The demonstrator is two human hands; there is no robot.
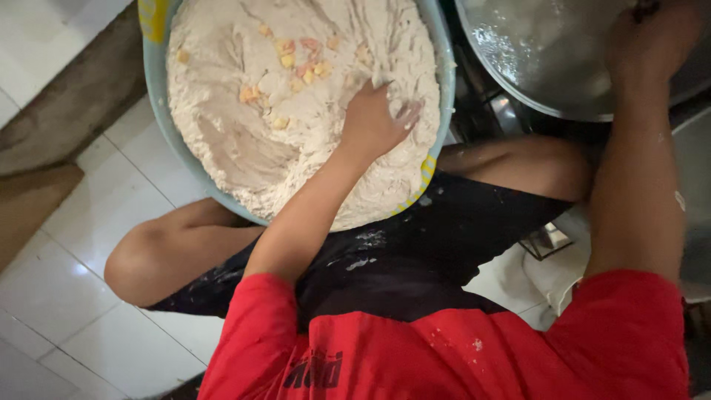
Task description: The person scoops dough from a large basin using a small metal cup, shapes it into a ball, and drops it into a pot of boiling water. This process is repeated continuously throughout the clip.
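A wide pale-blue basin [157, 104] holds a big mass of pale dough [244, 126] dotted with small yellow and pink pieces [296, 59]. My left hand [374, 118] presses flat onto the dough near the basin's right side, fingers spread and floury. My right hand [648, 37] reaches up to the rim of a large round metal pan [541, 52] at the top right; whether it grips the pan I cannot tell. I sit on the floor in a red shirt and dark shorts.
White floor tiles [89, 222] lie to the left, with a brown mat or step [29, 200] at the far left. My bare knees flank the basin. Another metal surface [696, 192] shows at the right edge.
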